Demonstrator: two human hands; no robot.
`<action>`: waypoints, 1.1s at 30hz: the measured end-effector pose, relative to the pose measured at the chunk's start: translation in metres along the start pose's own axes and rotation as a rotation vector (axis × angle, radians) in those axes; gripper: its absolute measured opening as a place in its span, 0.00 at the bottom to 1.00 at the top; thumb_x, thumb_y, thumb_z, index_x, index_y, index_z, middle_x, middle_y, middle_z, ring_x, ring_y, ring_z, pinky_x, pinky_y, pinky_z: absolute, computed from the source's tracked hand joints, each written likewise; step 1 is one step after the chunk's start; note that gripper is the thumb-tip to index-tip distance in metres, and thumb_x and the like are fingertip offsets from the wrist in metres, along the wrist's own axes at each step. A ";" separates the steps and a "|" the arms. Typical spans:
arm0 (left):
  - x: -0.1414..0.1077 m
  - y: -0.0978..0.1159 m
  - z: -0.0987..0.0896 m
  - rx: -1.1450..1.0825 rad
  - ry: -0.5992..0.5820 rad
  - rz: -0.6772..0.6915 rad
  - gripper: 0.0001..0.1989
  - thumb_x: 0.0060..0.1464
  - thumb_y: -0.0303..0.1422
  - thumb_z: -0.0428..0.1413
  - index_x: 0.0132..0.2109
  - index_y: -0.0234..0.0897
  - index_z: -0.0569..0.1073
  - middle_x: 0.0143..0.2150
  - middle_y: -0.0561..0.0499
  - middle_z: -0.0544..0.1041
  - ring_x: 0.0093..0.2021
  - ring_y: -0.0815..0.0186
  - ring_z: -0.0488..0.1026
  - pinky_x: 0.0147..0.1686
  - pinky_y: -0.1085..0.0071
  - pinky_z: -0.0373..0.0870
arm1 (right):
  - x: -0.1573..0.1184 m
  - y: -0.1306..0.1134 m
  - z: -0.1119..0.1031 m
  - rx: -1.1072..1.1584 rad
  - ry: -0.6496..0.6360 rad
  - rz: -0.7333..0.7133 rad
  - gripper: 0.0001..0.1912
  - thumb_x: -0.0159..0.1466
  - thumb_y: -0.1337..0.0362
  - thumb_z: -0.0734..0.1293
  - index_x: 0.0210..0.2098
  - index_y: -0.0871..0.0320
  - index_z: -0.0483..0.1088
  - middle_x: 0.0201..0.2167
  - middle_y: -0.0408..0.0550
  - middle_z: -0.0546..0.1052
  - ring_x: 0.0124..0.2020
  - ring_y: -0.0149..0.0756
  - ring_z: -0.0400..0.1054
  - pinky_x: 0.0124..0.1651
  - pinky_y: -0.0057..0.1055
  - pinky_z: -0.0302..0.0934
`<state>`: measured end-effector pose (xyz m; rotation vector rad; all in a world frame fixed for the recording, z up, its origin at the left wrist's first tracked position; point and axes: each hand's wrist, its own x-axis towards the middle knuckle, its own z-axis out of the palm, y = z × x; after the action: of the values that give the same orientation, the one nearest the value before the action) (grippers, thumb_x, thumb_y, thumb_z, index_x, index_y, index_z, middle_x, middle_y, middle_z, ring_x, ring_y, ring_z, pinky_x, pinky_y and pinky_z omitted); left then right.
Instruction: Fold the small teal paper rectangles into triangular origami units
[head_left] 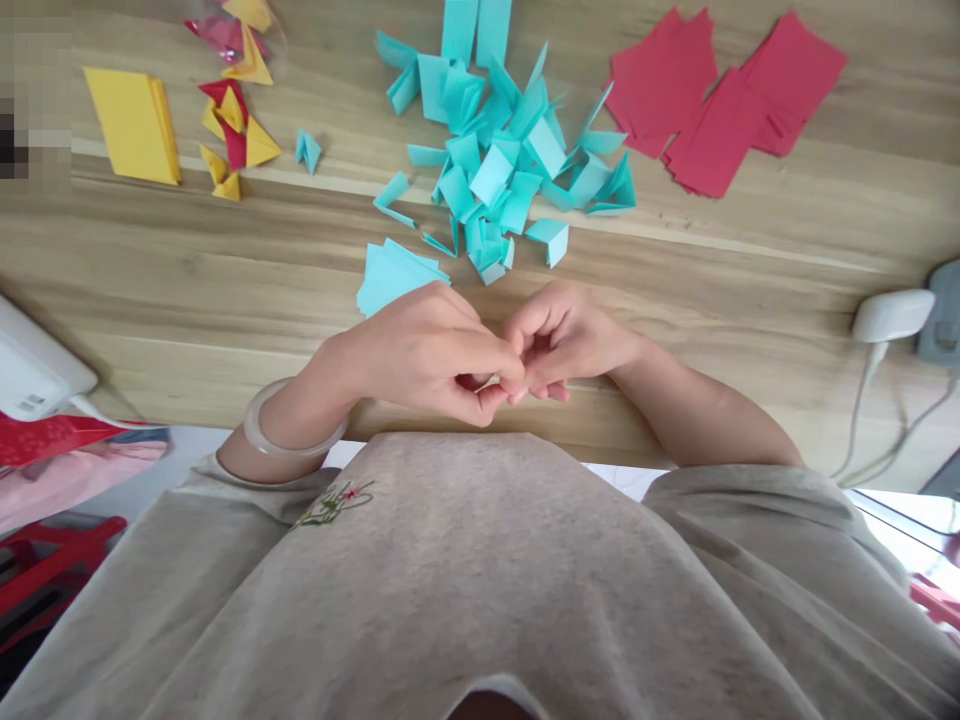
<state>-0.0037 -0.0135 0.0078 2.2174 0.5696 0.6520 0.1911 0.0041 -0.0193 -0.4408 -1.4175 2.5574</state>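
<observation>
My left hand (442,350) and my right hand (566,335) meet at the fingertips close to the table's front edge. Both are closed in a pinch, with thumbs and forefingers touching. Whatever lies between the fingertips, if anything, is hidden. Partly behind my left hand is a fanned stack of flat turquoise paper slips (397,275). Just beyond the hands spreads a loose heap of folded turquoise paper pieces (495,170). One small folded turquoise triangle (307,150) sits apart, to the left of that heap.
Yellow paper slips (135,125) and folded red and yellow pieces (232,120) lie at the back left. Red paper slips (720,135) are at the back right. A white charger (892,315) with a cable stands right; a white power strip (37,355) is at left.
</observation>
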 end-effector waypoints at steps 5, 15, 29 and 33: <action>0.002 0.000 0.002 0.112 -0.084 -0.060 0.10 0.46 0.27 0.47 0.27 0.43 0.71 0.14 0.61 0.61 0.17 0.74 0.55 0.22 0.74 0.54 | 0.001 -0.001 -0.001 -0.009 -0.014 0.022 0.13 0.57 0.60 0.72 0.31 0.66 0.71 0.16 0.35 0.70 0.14 0.16 0.61 0.16 0.11 0.55; 0.003 0.001 0.002 0.147 -0.015 0.025 0.09 0.47 0.25 0.46 0.27 0.42 0.68 0.14 0.62 0.62 0.16 0.74 0.54 0.21 0.74 0.52 | 0.000 -0.001 -0.003 -0.016 -0.001 -0.004 0.15 0.57 0.58 0.72 0.30 0.66 0.70 0.16 0.36 0.70 0.14 0.16 0.62 0.16 0.11 0.56; 0.000 -0.003 0.004 0.048 0.025 -0.101 0.09 0.53 0.34 0.51 0.26 0.43 0.68 0.13 0.61 0.62 0.16 0.74 0.57 0.21 0.73 0.56 | 0.000 0.000 -0.002 0.022 0.035 -0.088 0.12 0.55 0.62 0.73 0.30 0.66 0.71 0.16 0.36 0.71 0.15 0.18 0.63 0.16 0.11 0.57; -0.001 -0.003 0.004 0.033 -0.020 -0.130 0.08 0.52 0.33 0.51 0.26 0.44 0.70 0.13 0.61 0.63 0.16 0.74 0.57 0.21 0.73 0.56 | -0.001 0.001 -0.002 0.022 0.021 -0.060 0.13 0.56 0.61 0.72 0.31 0.66 0.71 0.16 0.36 0.71 0.15 0.17 0.63 0.17 0.11 0.57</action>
<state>-0.0028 -0.0145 0.0032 2.1941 0.7124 0.5563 0.1922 0.0050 -0.0207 -0.4135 -1.3726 2.5115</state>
